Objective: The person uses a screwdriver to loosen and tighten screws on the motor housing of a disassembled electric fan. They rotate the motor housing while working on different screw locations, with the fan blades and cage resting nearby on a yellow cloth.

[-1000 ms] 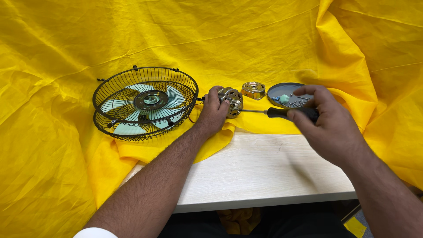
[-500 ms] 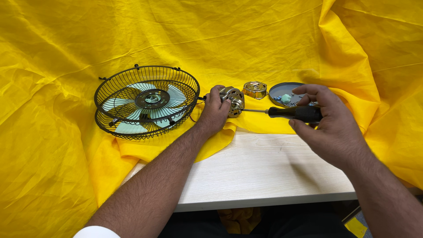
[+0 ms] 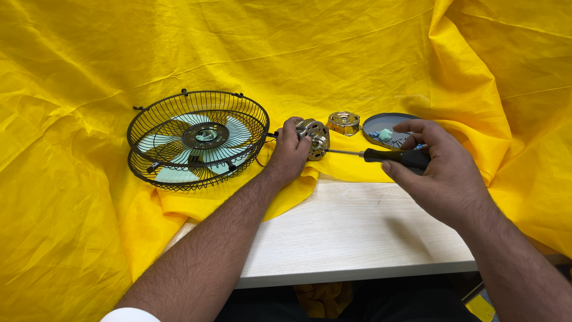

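the motor [image 3: 314, 138] is held at mid-scene, on the yellow cloth [image 3: 89, 59] at the far edge of the bench [image 3: 351, 232], just right of the fan cage [image 3: 196, 140]. it is clasped by the left hand [image 3: 290, 156], fingers curled round its left side. the screwdriver [image 3: 381, 156] is laid level, its long axis running left to right, tip at the motor's right face, black handle pinched in the right hand [image 3: 441, 173]. the left hand is the nearer to the motor. the motor is seen as a small round metal body, silvery and brassy. a brassy cap [image 3: 344, 122] and a grey dish [image 3: 387, 128] lie just behind.
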